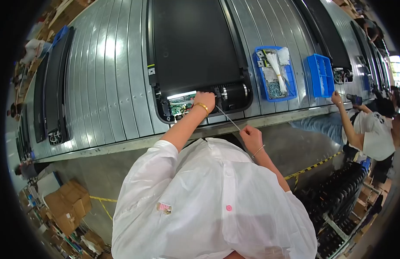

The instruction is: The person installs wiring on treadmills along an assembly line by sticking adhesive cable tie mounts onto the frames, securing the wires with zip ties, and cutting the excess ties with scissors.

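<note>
A black treadmill point(191, 47) lies on the metal line with its end compartment uncovered, showing a green circuit board point(179, 108) and a black motor point(235, 92). My left hand point(204, 101) is closed at the middle of this compartment, beside the motor; its fingertips are partly hidden, so what they grip cannot be made out. From just beside those fingers a thin white cable tie point(228, 117) stretches taut over the treadmill's edge. My right hand point(251, 137) pinches the tie's other end, in front of the line's edge.
Right of the treadmill stands a blue bin point(257, 77) with white cable ties and screws. Another blue bin point(313, 77) is farther right, near a co-worker's hand point(337, 97) and a power drill point(354, 99). More treadmills point(59, 86) lie along the line on both sides.
</note>
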A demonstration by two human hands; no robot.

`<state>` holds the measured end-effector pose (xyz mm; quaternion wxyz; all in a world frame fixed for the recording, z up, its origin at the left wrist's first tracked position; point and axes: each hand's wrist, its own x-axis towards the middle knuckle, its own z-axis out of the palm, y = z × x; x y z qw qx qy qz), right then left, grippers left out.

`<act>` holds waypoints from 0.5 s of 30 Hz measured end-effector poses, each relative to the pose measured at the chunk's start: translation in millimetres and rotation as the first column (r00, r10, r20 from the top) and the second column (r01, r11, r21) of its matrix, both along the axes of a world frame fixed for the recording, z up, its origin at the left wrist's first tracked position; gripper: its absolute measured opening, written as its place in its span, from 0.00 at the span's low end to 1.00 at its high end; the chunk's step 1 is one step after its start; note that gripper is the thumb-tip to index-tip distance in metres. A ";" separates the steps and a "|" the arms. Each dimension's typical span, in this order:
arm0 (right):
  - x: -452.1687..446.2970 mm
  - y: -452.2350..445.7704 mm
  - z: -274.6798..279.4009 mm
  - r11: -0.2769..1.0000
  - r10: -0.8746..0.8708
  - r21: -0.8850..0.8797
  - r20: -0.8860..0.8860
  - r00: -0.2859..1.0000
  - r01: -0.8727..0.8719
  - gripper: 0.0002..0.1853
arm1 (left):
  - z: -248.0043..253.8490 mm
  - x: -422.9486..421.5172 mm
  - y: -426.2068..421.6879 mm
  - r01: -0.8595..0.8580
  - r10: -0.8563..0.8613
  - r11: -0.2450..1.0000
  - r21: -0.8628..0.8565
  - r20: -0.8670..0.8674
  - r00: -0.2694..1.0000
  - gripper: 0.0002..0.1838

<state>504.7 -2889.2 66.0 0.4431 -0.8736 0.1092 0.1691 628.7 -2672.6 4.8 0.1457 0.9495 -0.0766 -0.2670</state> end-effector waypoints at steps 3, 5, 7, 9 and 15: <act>2.9 0.8 -9.9 0.998 0.013 -0.055 -0.021 1.000 -0.014 0.09 | -27.8 -8.3 -4.3 -0.170 0.164 0.984 -0.054 -0.094 0.982 0.14; 7.3 3.5 -29.6 0.990 0.047 -0.130 -0.014 0.999 -0.048 0.10 | -59.7 -17.6 2.9 -0.315 0.311 0.939 -0.138 -0.052 0.949 0.13; 16.8 7.0 -50.8 0.992 0.070 -0.105 -0.025 0.997 -0.072 0.10 | -67.3 -18.9 4.0 -0.351 0.346 0.923 -0.155 -0.058 0.936 0.13; 30.2 11.7 -72.9 0.992 0.107 -0.062 -0.038 0.994 -0.109 0.11 | -74.4 -13.7 5.1 -0.409 0.404 0.891 -0.198 -0.066 0.912 0.14; 58.2 38.5 -122.7 0.982 0.185 -0.018 -0.144 0.972 -0.190 0.10 | -84.6 5.3 13.5 -0.322 0.283 0.935 -0.151 -0.235 0.930 0.15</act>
